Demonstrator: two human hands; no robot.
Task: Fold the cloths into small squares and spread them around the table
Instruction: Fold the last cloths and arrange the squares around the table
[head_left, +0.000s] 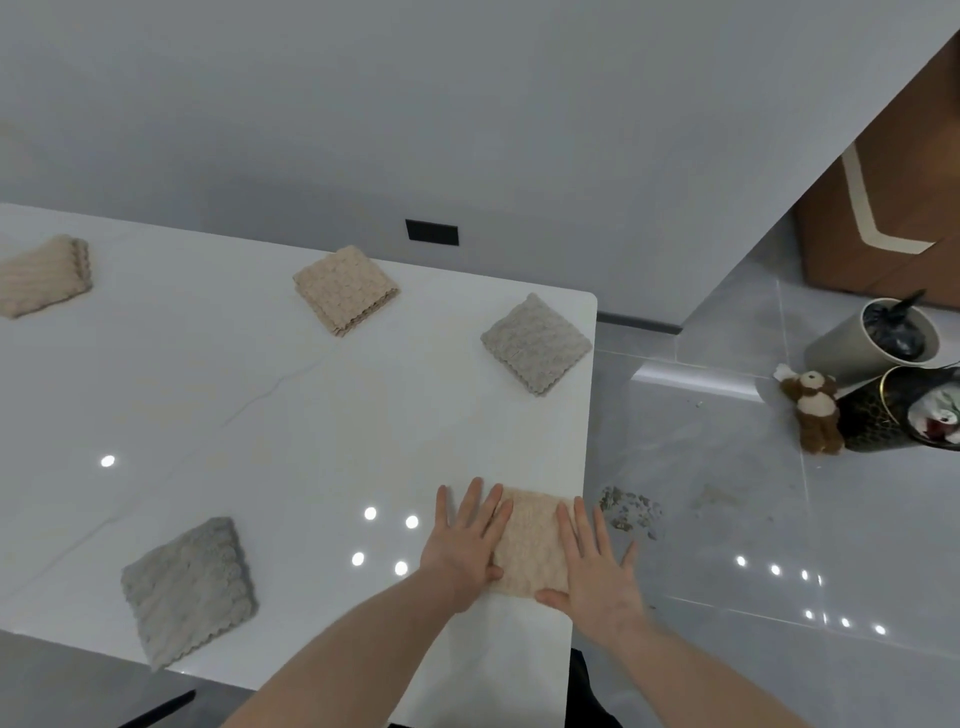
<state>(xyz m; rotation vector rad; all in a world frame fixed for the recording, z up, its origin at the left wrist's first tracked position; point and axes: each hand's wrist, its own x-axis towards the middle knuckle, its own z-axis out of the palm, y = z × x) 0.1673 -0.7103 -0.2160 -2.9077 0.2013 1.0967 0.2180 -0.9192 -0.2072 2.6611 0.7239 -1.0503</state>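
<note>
A beige cloth folded into a small square lies near the right front corner of the white table. My left hand lies flat on its left edge, fingers spread. My right hand lies flat on its right edge, partly past the table's side. Neither hand grips it. Other folded squares lie around: a grey cloth at the front left, a grey-beige cloth at the far right edge, a beige cloth at the back middle, and a beige cloth at the far left.
The table's right edge drops to a glossy tiled floor with scattered crumbs. On the floor at right stand a bin, a dark patterned container and a plush toy. A wall runs behind the table.
</note>
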